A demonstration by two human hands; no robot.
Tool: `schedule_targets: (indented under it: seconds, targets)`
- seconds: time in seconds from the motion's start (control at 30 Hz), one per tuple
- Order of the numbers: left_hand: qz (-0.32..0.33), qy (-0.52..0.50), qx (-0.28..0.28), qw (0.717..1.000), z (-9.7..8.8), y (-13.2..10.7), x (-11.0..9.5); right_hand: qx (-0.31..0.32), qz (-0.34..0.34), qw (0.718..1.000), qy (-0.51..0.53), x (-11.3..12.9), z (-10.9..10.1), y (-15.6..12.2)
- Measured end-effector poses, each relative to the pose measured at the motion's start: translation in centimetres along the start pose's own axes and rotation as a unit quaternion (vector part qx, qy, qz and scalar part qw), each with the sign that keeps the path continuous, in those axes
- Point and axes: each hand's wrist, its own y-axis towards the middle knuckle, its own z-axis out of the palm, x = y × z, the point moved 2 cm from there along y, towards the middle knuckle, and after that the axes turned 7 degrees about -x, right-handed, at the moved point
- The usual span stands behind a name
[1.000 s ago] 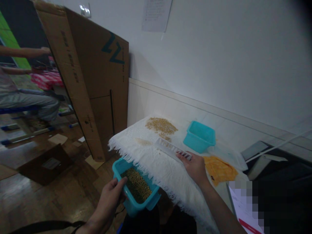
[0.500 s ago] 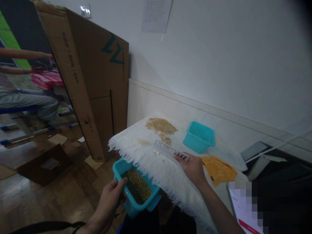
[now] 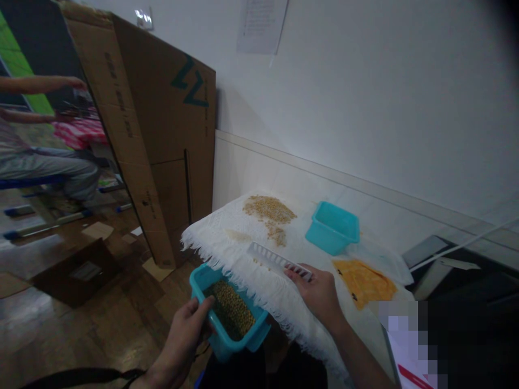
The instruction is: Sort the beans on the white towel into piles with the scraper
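While the left hand (image 3: 187, 327) grips one rectangular turquoise plastic tub (image 3: 227, 347), thumb hooked over its rim and fingers largely hidden outside the wall, the right hand (image 3: 318, 294) pinches one long white slotted plastic strip (image 3: 270, 257) at its near end. Two hands, both closed, one object each.

The held tub sits below the table edge; many small round yellow-green beans (image 3: 233, 308) inside, uncountable. The strip slants across one white fringed woven cloth (image 3: 217, 235), on it or just above; cannot tell which. A few loose beans (image 3: 261, 266) lie just beside its near side.

On the cloth, one main spread of pale yellow beans (image 3: 270, 208), with one smaller cluster (image 3: 277, 234) trailing toward the strip. A second turquoise plastic tub (image 3: 326, 240), upright, stands right of the spread. Nearer, one crumpled orange cloth (image 3: 367, 283).

Left of the table, one tall brown cardboard box (image 3: 162, 124); one smaller brown carton (image 3: 75, 275) on the floor. Beyond, one seated person, two arms (image 3: 36, 85) visible.
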Motion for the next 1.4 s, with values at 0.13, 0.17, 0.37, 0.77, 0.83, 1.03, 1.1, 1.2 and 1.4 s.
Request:
schedule_targets:
  seconds: [0.13, 0.17, 0.37, 0.77, 0.83, 1.03, 1.1, 1.2, 1.4]
  targets:
    - [-0.006, -0.024, 0.012, 1.0, 0.2, -0.2, 0.0, -0.006, -0.017, 1.0, 0.002, 1.5, 0.2, -1.9]
    - [-0.007, -0.025, 0.014, 1.0, 0.2, -0.2, 0.0, -0.01, -0.025, 1.0, 0.004, 2.0, 0.3, -2.4]
    - [-0.005, -0.014, 0.021, 1.0, 0.1, -0.2, 0.0, -0.016, -0.061, 0.997, 0.048, 4.4, 0.6, -4.9]
    - [0.009, -0.004, 0.016, 1.0, -0.2, -0.2, 0.6, -0.169, 0.051, 0.976, -0.126, -4.0, -1.8, 2.9]
    - [0.002, 0.003, 0.004, 1.0, -0.3, -0.2, 0.7, -0.156, 0.05, 0.978, -0.128, -4.8, -1.5, 3.0]
    - [-0.011, -0.007, 0.017, 1.0, -0.1, -0.8, 0.2, -0.116, 0.04, 0.988, -0.098, -4.3, -0.7, 2.2]
    - [-0.013, -0.007, 0.012, 1.0, -0.1, -0.8, 0.2, -0.115, 0.042, 0.988, -0.091, -4.2, -0.8, 2.3]
    - [-0.009, -0.008, 0.008, 1.0, 0.0, -0.7, 0.2, -0.118, 0.044, 0.989, -0.083, -4.0, -1.0, 2.4]
    - [-0.016, -0.019, 0.013, 1.0, 0.1, -1.0, 0.0, -0.097, 0.042, 0.992, -0.067, -4.0, -1.6, 2.1]
